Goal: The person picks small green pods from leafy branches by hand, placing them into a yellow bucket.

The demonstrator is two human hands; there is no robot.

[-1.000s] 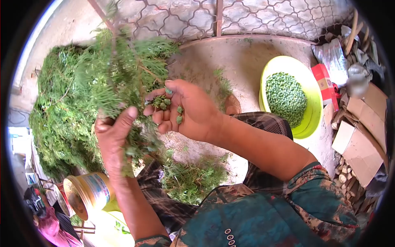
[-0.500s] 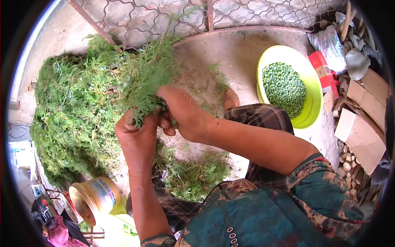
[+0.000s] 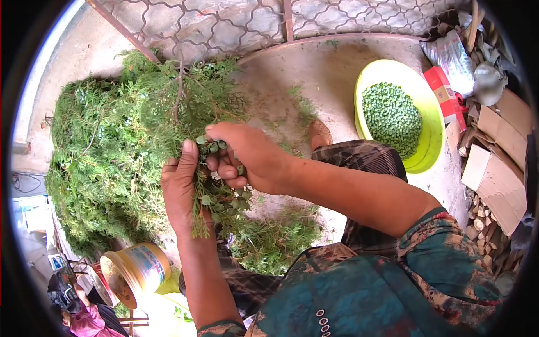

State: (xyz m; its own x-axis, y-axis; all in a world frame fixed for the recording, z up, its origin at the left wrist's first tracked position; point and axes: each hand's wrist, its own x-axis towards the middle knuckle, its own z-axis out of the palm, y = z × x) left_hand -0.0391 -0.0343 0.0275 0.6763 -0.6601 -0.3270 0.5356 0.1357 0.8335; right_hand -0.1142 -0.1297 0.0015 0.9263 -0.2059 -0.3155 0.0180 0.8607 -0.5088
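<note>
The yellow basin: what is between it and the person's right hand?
In the head view, a foot and a knee in checked cloth come between the right hand and the yellow basin, with pale floor around them.

This seems to be a rough yard or storage corner of a home, to judge from the bare concrete floor, the wavy brown metal lattice, the stacked chopped firewood and the flattened brown cardboard boxes.

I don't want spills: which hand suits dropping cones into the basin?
Probably the right hand: green cones are at its fingers and it's nearer the yellow basin; the left hand holds the branch.
</note>
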